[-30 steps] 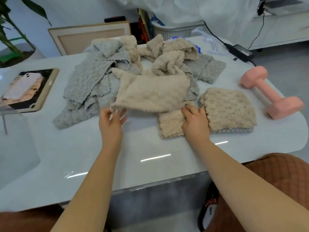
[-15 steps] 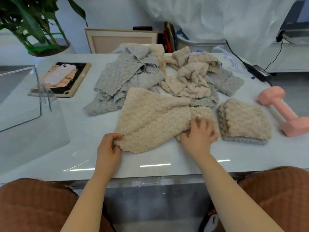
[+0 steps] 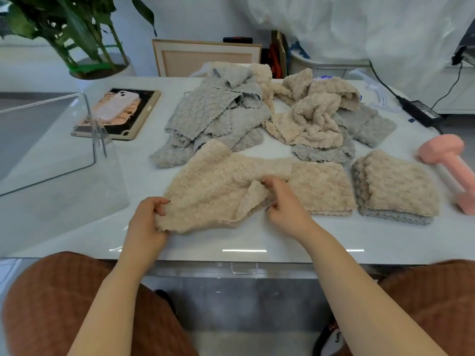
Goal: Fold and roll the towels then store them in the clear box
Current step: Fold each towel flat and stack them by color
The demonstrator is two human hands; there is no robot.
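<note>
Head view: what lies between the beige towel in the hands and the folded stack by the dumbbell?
In the head view, one folded beige towel lies flat on the table, left of the stack.

A pink dumbbell (image 3: pixel 448 170), a tablet (image 3: pixel 133 116) bearing a phone (image 3: pixel 117 105), a plant (image 3: pixel 77 29).

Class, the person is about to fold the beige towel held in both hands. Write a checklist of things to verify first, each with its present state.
1. The left hand grips the beige towel at its near left corner: ok.
2. The right hand pinches its right edge: ok.
3. Towel spread flat: not ok, bunched by the right hand.
4. Towel apart from the folded beige towel: not ok, they touch.
5. Bare table in front for folding: ok.
6. The clear box stands at left: ok.
</note>
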